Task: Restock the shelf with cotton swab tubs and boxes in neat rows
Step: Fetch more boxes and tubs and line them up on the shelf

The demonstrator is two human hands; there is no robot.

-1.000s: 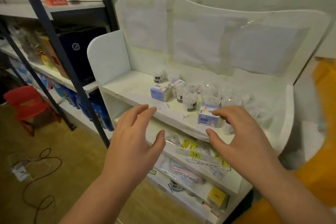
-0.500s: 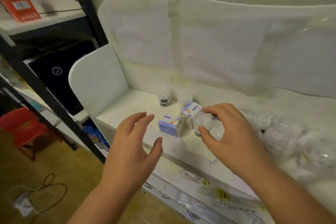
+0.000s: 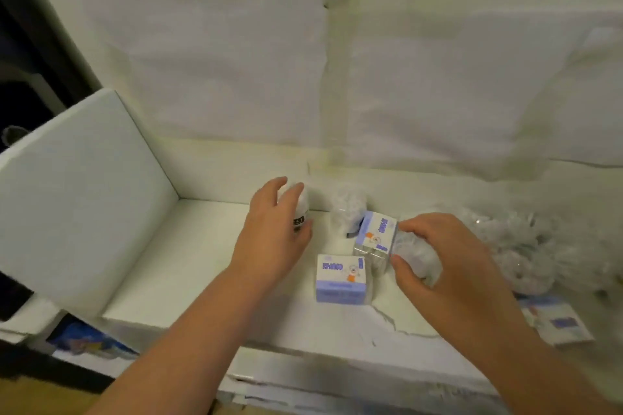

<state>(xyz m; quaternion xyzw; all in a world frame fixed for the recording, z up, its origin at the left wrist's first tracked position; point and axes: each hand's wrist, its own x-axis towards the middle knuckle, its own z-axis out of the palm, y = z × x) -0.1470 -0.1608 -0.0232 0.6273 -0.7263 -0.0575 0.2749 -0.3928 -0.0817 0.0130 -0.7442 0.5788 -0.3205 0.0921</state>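
On the white shelf board (image 3: 188,266) my left hand (image 3: 273,239) wraps its fingers around a small clear swab tub with a dark label (image 3: 301,209) near the back wall. My right hand (image 3: 445,266) grips a round clear swab tub (image 3: 416,254) at mid shelf. Between the hands stand a second clear tub (image 3: 347,212), a tilted purple-and-white swab box (image 3: 376,234) and an upright box of the same kind (image 3: 341,278) nearer the front edge.
A pile of several clear tubs (image 3: 515,246) lies at the right. Another purple box (image 3: 559,322) lies flat at the front right. A white side panel (image 3: 77,199) closes the left end, and a tall white back panel (image 3: 337,61) rises behind.
The view has moved closer to the shelf. My left hand has reached forward from the shelf's front onto the labelled tub. My right hand stays on its round tub.
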